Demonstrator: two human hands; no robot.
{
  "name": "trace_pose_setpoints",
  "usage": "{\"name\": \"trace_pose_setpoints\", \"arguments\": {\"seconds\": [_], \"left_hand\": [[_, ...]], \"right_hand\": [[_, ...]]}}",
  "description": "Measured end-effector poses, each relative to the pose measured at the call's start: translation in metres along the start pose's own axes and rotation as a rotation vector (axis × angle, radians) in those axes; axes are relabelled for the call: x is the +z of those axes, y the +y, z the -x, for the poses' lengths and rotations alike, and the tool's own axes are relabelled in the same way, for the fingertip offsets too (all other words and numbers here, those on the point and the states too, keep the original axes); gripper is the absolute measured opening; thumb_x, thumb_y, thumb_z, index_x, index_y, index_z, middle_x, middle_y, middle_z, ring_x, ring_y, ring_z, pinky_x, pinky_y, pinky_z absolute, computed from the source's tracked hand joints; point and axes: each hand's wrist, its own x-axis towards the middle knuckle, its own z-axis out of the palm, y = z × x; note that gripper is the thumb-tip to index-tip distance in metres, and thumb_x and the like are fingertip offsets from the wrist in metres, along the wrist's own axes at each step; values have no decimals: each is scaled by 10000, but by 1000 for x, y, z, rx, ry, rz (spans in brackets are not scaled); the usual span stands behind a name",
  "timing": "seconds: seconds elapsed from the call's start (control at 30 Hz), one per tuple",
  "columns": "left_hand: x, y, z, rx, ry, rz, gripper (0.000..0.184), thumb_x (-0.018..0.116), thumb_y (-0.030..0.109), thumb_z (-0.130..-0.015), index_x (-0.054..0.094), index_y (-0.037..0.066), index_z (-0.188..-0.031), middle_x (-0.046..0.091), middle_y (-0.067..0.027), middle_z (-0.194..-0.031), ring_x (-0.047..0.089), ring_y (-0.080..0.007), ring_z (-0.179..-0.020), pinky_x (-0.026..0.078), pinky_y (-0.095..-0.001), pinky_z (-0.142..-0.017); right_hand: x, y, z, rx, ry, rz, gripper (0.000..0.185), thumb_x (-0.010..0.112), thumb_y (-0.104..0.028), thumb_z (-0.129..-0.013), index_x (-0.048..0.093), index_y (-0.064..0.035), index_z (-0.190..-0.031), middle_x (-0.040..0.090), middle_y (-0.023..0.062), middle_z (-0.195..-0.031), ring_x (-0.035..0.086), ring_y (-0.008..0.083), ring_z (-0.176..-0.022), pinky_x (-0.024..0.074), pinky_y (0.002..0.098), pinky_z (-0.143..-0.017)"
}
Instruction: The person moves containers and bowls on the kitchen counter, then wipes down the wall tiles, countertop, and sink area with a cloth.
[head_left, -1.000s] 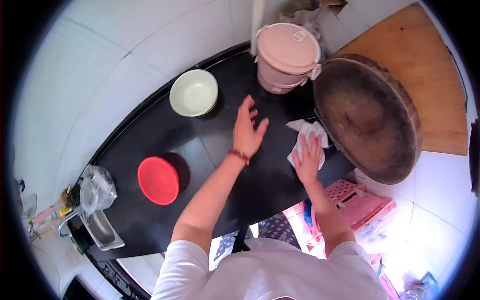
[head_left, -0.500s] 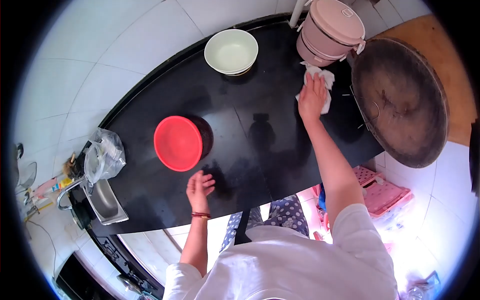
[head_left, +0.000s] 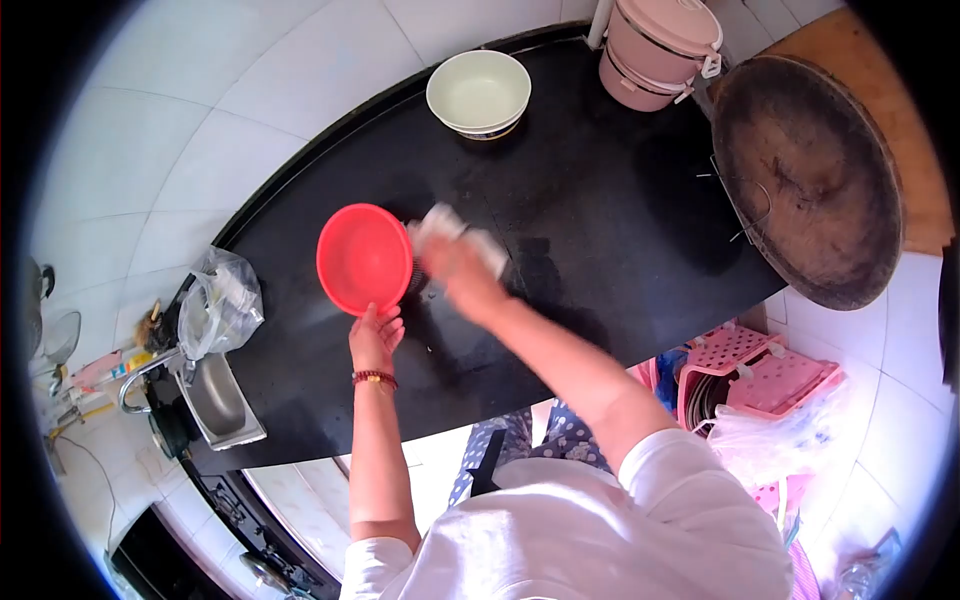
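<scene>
A round red plastic basin [head_left: 365, 260] rests on the black countertop [head_left: 590, 290], with a dark mesh side showing at its right. At its near rim is my left hand [head_left: 376, 335], thumb over the edge and fingers curled against the side. My right hand [head_left: 462, 272], smeared by motion, presses a white cloth [head_left: 487, 250] to the counter just right of the basin. Part of the cloth is covered by the fingers.
Stacked pale bowls [head_left: 480, 92] stand near the back wall. A pink lidded container [head_left: 650, 60] and a large round dark pan or lid [head_left: 808, 185] are at the right. Left lie a plastic bag [head_left: 222, 300] and a small metal sink [head_left: 222, 395].
My right hand has swept the cloth left from beside the pink container to beside the basin. My left hand has moved up and taken hold of the basin's rim.
</scene>
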Motion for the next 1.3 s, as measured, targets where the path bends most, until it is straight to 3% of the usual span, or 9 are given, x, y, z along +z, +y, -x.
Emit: {"name": "trace_pose_setpoints", "arguments": {"seconds": [0.13, 0.23, 0.4, 0.57, 0.73, 0.87, 1.0, 1.2, 1.3], "left_hand": [[-21, 10, -33, 28, 86, 36, 260, 505, 245, -1028, 556, 4, -1111, 696, -134, -942, 705, -209, -756, 605, -324, -629], [-30, 19, -33, 78, 67, 63, 226, 516, 182, -1011, 539, -14, -1122, 679, -130, -982, 714, -227, -806, 610, -331, -693], [-72, 5, -16, 87, 102, 158, 226, 515, 172, -1003, 541, -7, -1139, 678, -114, -975, 700, -230, -833, 594, -335, -735], [-135, -20, 16, 78, 213, 227, 189, 532, 169, -991, 583, 13, -1087, 668, -88, -928, 677, -219, -807, 562, -334, -734], [-209, -37, 50, 79, 324, 257, 198, 535, 190, -986, 598, 23, -1070, 670, -82, -929, 664, -208, -804, 549, -327, -734], [-254, -55, 73, 59, 419, 278, 196, 526, 192, -993, 595, 36, -1091, 682, -84, -946, 661, -195, -790, 550, -307, -707], [-265, -67, 85, 71, 435, 265, 196, 512, 205, -1000, 598, 48, -1079, 680, -67, -930, 659, -172, -765, 553, -290, -699], [-268, -76, 82, 33, 401, 257, 204, 543, 230, -994, 593, 53, -1084, 678, -57, -929, 656, -167, -755, 549, -284, -674], [-270, -82, 80, 6, 385, 273, 196, 544, 210, -993, 585, 49, -1096, 677, -61, -931, 655, -169, -743, 546, -283, -657]], "right_hand": [[-11, -39, -4, 3, -158, -93, 405, 606, -23, -756, 672, -67, -1153, 619, 107, -1184, 543, 311, -1198, 427, 441, -1012], [-93, -26, -8, 85, 264, -17, 339, 611, 29, -757, 723, -101, -1049, 664, 88, -1068, 607, 325, -1043, 472, 416, -949], [-234, 59, 104, 450, 385, 468, 534, 624, -55, -857, 589, -113, -1387, 591, 147, -1320, 511, 337, -1264, 395, 434, -1085], [-195, 100, 152, 559, 341, 1002, 500, 564, -153, -931, 544, -117, -1430, 555, 180, -1386, 504, 369, -1260, 391, 479, -1042], [-63, -13, 133, 393, 155, 539, 444, 479, -135, -933, 564, -36, -1358, 556, 214, -1349, 492, 389, -1278, 375, 509, -1034], [62, -130, 80, 307, -55, 276, 570, 587, -17, -789, 550, -47, -1357, 529, 144, -1390, 472, 355, -1317, 365, 500, -1076], [132, -158, 0, 69, -194, -261, 476, 593, 55, -744, 663, -97, -1190, 589, 128, -1197, 531, 361, -1123, 425, 442, -983], [-6, -120, -62, 129, 303, -92, 523, 521, 145, -707, 709, -70, -1144, 625, 105, -1088, 560, 296, -1053, 477, 363, -877], [-90, -32, -32, 218, 380, 175, 545, 536, 84, -780, 625, -50, -1300, 603, 166, -1281, 514, 353, -1238, 404, 437, -1079]]}}
